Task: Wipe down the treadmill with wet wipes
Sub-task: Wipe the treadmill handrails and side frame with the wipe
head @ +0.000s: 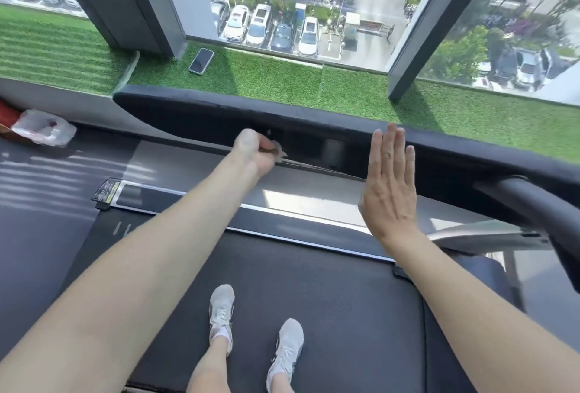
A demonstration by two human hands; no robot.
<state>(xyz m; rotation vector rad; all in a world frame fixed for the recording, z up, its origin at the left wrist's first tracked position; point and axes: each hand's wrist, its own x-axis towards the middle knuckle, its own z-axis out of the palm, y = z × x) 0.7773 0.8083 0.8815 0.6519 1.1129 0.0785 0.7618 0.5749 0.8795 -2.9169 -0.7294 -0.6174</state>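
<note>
A small, crumpled whitish wet wipe (280, 153) lies against the lower edge of the black treadmill console (204, 113), pinched in the left hand (255, 154). To its right, the right hand (390, 185) is held flat before the console with fingers straight, grasping nothing. White sneakers (221, 308) stand on the dark running belt (339, 304).

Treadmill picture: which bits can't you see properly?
Head view:
Wipe: mostly hidden inside the left hand; only a scrap shows.
Console: front in shadow, nothing readable.
Label: too small to read.
Red thing beside the white bag: cut off by the left edge.
Right hand: touching the console or hovering, unclear.
</note>
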